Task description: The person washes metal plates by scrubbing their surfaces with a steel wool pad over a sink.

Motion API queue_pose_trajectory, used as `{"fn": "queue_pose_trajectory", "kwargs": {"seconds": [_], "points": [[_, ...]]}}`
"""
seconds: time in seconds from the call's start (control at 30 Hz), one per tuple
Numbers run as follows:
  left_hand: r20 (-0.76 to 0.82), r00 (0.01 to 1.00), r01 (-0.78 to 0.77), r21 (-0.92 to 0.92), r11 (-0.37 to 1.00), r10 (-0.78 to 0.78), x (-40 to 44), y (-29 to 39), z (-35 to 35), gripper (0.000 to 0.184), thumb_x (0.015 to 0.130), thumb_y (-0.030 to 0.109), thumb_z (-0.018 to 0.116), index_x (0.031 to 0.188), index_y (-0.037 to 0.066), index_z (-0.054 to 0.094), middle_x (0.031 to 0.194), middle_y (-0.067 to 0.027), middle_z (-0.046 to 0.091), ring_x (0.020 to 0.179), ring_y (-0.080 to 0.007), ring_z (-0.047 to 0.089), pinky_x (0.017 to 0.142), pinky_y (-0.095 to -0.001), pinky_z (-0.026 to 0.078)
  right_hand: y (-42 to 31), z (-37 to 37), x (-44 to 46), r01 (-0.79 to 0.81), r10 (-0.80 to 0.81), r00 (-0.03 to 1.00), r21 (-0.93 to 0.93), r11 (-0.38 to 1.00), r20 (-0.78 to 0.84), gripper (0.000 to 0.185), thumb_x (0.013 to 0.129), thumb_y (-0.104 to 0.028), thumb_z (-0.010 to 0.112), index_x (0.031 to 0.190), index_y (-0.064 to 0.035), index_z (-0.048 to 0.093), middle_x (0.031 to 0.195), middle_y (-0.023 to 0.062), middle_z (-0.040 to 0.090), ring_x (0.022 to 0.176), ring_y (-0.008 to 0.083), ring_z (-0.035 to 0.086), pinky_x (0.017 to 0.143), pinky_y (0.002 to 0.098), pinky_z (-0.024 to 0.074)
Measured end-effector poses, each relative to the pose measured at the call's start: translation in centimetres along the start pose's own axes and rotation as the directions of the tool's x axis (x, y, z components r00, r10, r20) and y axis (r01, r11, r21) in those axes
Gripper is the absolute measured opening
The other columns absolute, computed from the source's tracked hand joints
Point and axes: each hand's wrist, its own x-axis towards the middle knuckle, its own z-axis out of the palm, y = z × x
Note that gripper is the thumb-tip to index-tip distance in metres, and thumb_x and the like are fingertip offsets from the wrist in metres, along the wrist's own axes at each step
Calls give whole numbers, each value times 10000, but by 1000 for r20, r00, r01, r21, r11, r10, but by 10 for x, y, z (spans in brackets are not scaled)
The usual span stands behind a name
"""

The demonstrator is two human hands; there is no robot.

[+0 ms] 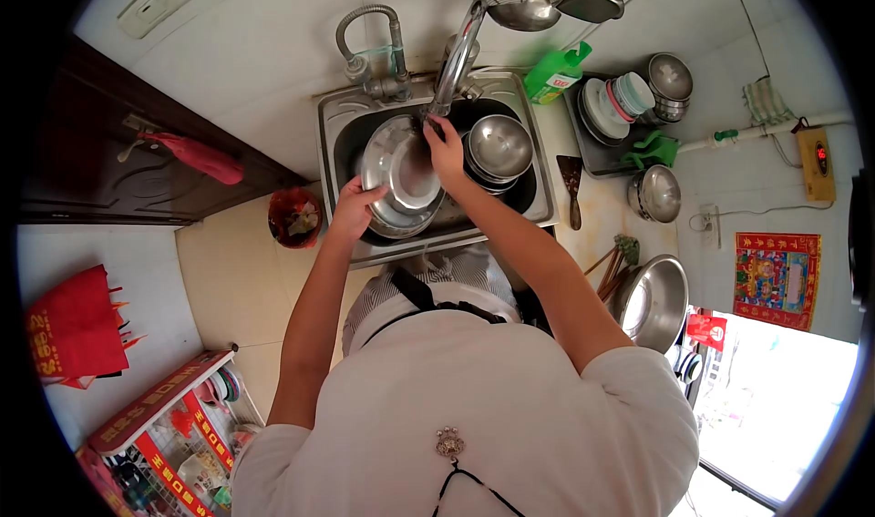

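My left hand [355, 209] grips the near-left rim of a shiny metal basin [415, 182], thumb on top. The basin is tilted over the left part of the sink, on top of other metal ware. My right hand [445, 155] is closed just below the end of the chrome faucet [458, 54], above the basin's far right side. A small dark thing shows at its fingertips; whether it is held or part of the spout I cannot tell. Beside that hand, stacked metal bowls [500, 147] stand in the sink [545, 184].
A green soap bottle [554, 75] stands behind the sink's right corner. To the right are a dark spatula [571, 189], a tray of dishes [606, 112] and a large metal basin [653, 303]. Ladles [529, 11] hang above. A red-lined bin [294, 216] sits at left.
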Motion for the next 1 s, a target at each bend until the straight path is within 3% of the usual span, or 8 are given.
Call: {"fn": "queue_pose_trajectory", "kwargs": {"seconds": [0.07, 0.13, 0.23, 0.37, 0.43, 0.7, 0.87, 1.0], "points": [[-19, 1000, -21, 29, 999, 22, 2, -2, -5, 210, 800, -9, 609, 1007, 22, 593, 934, -38, 640, 844, -130, 605, 767, -267, 471, -1, 1, -26, 283, -284, 959, -154, 947, 14, 292, 827, -133, 579, 1103, -39, 560, 1123, 144, 561, 1021, 249, 551, 864, 301, 430], [-33, 998, -57, 26, 998, 58, 4, -7, -12, 203, 819, 16, 598, 1021, 30, 587, 939, -31, 638, 846, -130, 604, 770, -266, 470, -33, 9, -56, 607, -524, 785, -242, 757, 329, 323, 799, -110, 587, 1118, -62, 572, 1197, 149, 532, 1191, 309, 451, 1011, 379, 332], [-43, 996, -73, -23, 997, 72, 2, -6, -10, 204, 854, 68, 579, 1056, 41, 570, 960, -30, 632, 857, -139, 609, 783, -272, 473, -60, 19, -58, 792, -595, 587, -239, 562, 549, 308, 773, -142, 608, 1076, -85, 593, 1204, 131, 534, 1182, 330, 449, 1002, 400, 346], [-98, 995, -17, -91, 996, 8, -4, 4, -7, 199, 874, 135, 577, 1058, 60, 564, 973, -23, 624, 875, -135, 598, 783, -291, 474, -49, 5, -17, 449, -380, 893, -410, 794, 242, 271, 845, -150, 528, 1090, -39, 562, 1110, 148, 575, 1046, 340, 533, 890, 375, 434], [-170, 985, -70, -163, 984, 42, -7, 10, -1, 182, 869, 143, 590, 1035, 67, 587, 933, -4, 631, 837, -114, 594, 753, -286, 471, -40, -8, -11, 400, -329, 917, -555, 730, 228, 300, 863, -150, 504, 1140, -37, 528, 1110, 151, 569, 1070, 349, 517, 888, 375, 439], [-107, 994, -75, -397, 915, 35, 12, -3, -24, 344, 934, 356, 456, 1130, 81, 526, 1118, -60, 580, 1029, -196, 554, 893, -362, 448, -54, 23, -82, 859, -502, 455, -213, 466, 736, 450, 776, -71, 535, 1222, -91, 479, 1299, 133, 436, 1239, 355, 375, 1050, 423, 300], [-183, 983, -68, -279, 958, 16, -2, 8, -16, 482, 915, 436, 441, 1213, 59, 470, 1208, -63, 538, 1121, -219, 500, 959, -385, 393, -25, 13, -23, 561, -463, 827, -485, 670, 318, 365, 819, -108, 533, 1180, -60, 513, 1210, 156, 510, 1167, 359, 440, 980, 391, 373], [-172, 985, -68, -313, 947, 14, 10, -2, -19, 474, 917, 426, 445, 1209, 54, 471, 1189, -67, 547, 1094, -220, 517, 947, -381, 404, -33, 22, -38, 597, -524, 801, -462, 656, 290, 328, 787, -84, 546, 1113, -44, 552, 1149, 165, 541, 1109, 365, 478, 962, 401, 390]]}}
